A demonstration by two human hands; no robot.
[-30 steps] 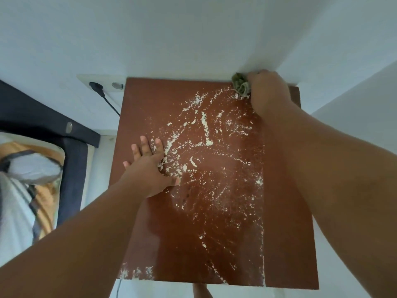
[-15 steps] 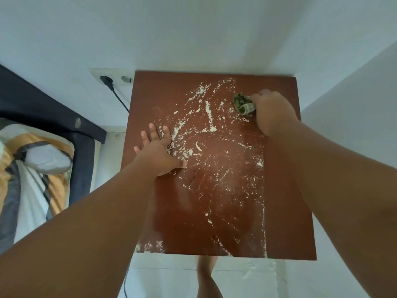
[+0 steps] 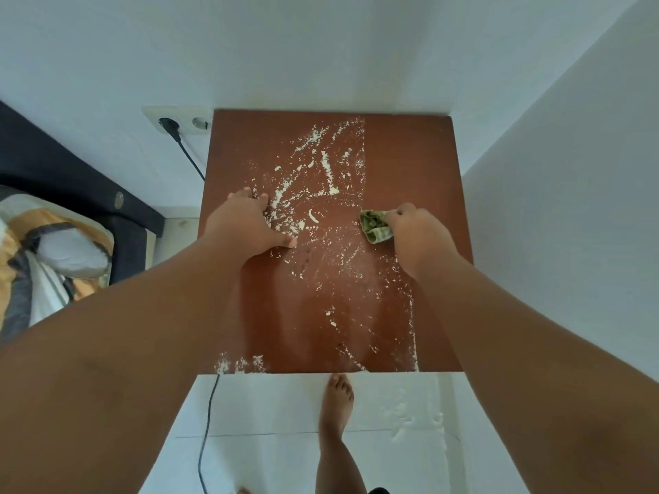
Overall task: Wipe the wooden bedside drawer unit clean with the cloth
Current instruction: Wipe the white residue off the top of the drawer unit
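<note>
1. Unit stands in wall corner.
2. R hand clenches wadded green cloth, pressed on top, 3 o'clock of centre.
3. L hand flat on top at 9 o'clock, fingers straight.
4. White powder strewn centre to 12 o'clock.
5. Bare foot at 6 o'clock.

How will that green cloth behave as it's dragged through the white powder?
The cloth looks soft and crumpled in the right hand, so probably floppy and light. The clean strip on the drawer top suggests it likely shifts the powder well.
</note>
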